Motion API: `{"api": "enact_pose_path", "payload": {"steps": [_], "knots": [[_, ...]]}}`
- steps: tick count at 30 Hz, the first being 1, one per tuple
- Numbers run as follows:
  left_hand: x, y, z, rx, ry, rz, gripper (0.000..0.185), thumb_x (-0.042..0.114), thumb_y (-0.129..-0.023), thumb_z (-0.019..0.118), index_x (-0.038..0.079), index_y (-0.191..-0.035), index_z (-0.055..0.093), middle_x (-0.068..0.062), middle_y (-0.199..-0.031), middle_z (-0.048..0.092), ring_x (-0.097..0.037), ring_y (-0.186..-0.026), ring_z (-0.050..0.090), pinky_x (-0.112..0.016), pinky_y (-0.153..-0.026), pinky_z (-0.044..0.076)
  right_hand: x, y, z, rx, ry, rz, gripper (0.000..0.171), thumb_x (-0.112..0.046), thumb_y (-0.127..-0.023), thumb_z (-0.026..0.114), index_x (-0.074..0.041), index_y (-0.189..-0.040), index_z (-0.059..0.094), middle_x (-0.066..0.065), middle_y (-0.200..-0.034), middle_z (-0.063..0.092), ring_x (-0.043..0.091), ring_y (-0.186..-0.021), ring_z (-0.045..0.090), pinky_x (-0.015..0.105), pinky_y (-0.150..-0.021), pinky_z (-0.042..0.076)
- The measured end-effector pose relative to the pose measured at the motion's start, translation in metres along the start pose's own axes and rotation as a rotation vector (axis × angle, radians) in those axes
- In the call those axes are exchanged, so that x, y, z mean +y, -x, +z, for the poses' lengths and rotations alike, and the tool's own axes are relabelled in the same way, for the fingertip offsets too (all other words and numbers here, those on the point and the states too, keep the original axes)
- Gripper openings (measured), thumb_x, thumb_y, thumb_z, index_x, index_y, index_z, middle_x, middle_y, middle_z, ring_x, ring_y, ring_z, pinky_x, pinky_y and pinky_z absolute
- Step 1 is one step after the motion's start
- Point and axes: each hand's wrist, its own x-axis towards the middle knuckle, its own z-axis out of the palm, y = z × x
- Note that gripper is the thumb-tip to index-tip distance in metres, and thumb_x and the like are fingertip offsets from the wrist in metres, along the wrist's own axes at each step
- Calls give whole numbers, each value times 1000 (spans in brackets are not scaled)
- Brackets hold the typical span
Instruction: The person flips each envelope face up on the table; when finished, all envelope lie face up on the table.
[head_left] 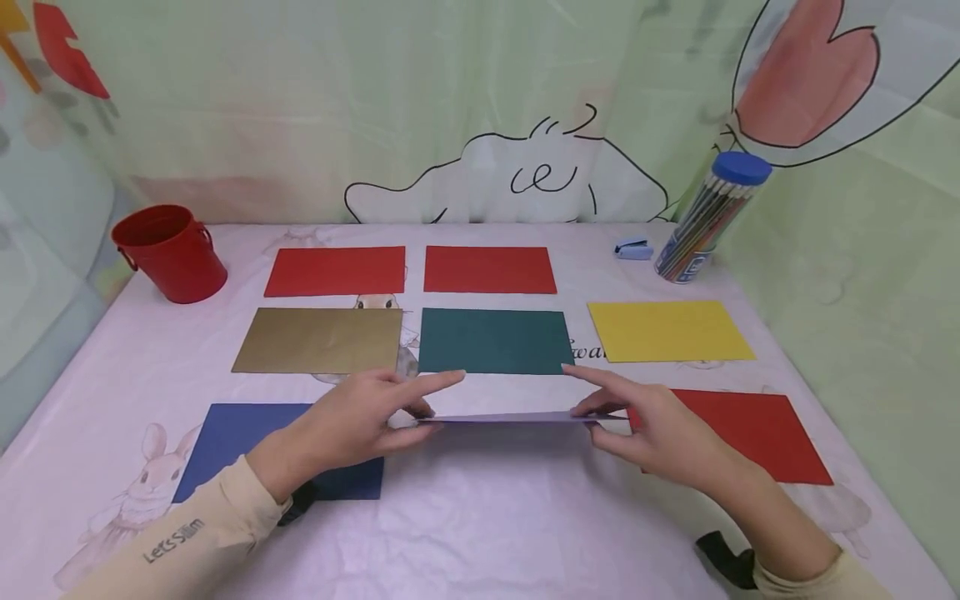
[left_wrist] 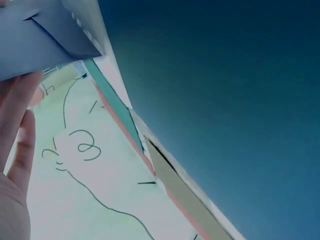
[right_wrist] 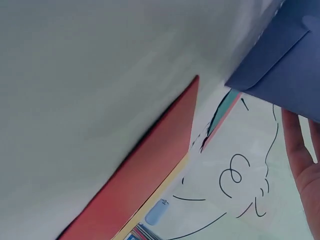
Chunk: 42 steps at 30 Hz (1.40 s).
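Left wrist: flap of lilac envelope (left_wrist: 42, 37)

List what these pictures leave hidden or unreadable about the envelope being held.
- Lavender envelope: head view shows it edge-on, so its faces are unseen.
- Left hand and right hand: fingertips under the envelope are hidden by it.
- Wrist views: the envelope is cut off by the frame edge.
- Blue envelope: partly covered by the left forearm.

I see a red bucket (head_left: 171, 252) at the far left of the table (head_left: 487, 533). Two red envelopes (head_left: 335, 271) (head_left: 490, 269) lie in the far row, gold (head_left: 318, 340), green (head_left: 493, 341) and yellow (head_left: 670, 331) ones in the middle, a blue one (head_left: 232, 437) near left, another red (head_left: 757, 429) near right. A pencil tube (head_left: 712, 217) and a small blue sharpener (head_left: 633, 248) sit far right.
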Motion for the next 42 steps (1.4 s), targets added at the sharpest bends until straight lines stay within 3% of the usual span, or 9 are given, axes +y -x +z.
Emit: {"api": "enact_pose_path", "payload": {"steps": [4, 8, 9, 15, 24, 29, 34, 37, 42], "knots": [[-1, -4, 1, 66, -42, 36, 74, 13, -80, 87, 17, -145, 53, 7, -78, 70, -13, -62, 50, -21, -54, 37, 0, -5, 1, 64, -15, 11, 78, 5, -82, 80, -17, -148, 47, -8, -101, 72, 9, -93, 69, 35, -81, 58], [-2, -9, 1, 72, -8, -33, 74, 13, -79, 87, 18, -145, 53, 8, -63, 52, -9, -57, 36, -20, -49, 34, 1, -10, 2, 145, -46, 18, 73, 4, -80, 82, -12, -143, 50, -2, -99, 71, 10, -84, 70, 30, -76, 59], [-2, -10, 0, 64, 22, -61, 74, 13, -80, 87, 18, -145, 53, 8, -64, 50, -8, -56, 37, -20, -49, 35, 2, -11, 2, 164, -58, 20, 70, 4, -79, 83, -11, -140, 51, -1, -98, 71, 11, -81, 70, 29, -73, 59], [-3, -13, -1, 7, 215, -216, 67, 9, -82, 85, 17, -141, 53, 6, -85, 68, -5, -73, 64, -22, -55, 50, 5, -15, 5, 195, -100, 108, 56, 2, -79, 84, -8, -125, 54, 7, -101, 69, 14, -75, 67, 26, -67, 56], [-7, -11, 2, -93, 324, -391, 51, 13, -83, 85, 22, -127, 62, 7, -91, 69, -2, -73, 67, -28, -59, 52, 6, -19, 9, 124, -144, 273, 40, -6, -82, 83, -11, -113, 59, 10, -108, 65, 24, -87, 66, 30, -72, 58], [-8, -12, 4, -122, 347, -432, 52, 12, -81, 86, 21, -126, 63, 3, -100, 68, -2, -73, 67, -28, -60, 53, 5, -21, 10, 94, -138, 311, 41, -11, -81, 85, -9, -116, 62, 10, -111, 64, 26, -91, 65, 34, -73, 58], [-8, -11, 4, -159, 345, -477, 51, 12, -78, 88, 19, -123, 66, -2, -116, 65, -4, -75, 66, -27, -68, 55, 7, -25, 8, 18, -203, 331, 45, -9, -77, 87, -7, -115, 63, 11, -116, 61, 30, -98, 62, 33, -75, 57], [-7, -11, 5, -201, 324, -520, 53, 14, -76, 90, 18, -123, 66, -2, -116, 64, -5, -75, 64, -27, -72, 55, 8, -28, 9, -45, -202, 359, 45, -8, -75, 88, -8, -114, 64, 13, -117, 60, 32, -102, 60, 34, -74, 58], [-5, -13, 9, -292, 270, -572, 56, 18, -75, 91, 15, -125, 65, 0, -105, 61, -8, -70, 58, -27, -69, 52, 6, -33, 15, -143, -108, 403, 47, -11, -74, 90, -9, -115, 68, 13, -116, 59, 31, -102, 58, 34, -73, 58]]}}
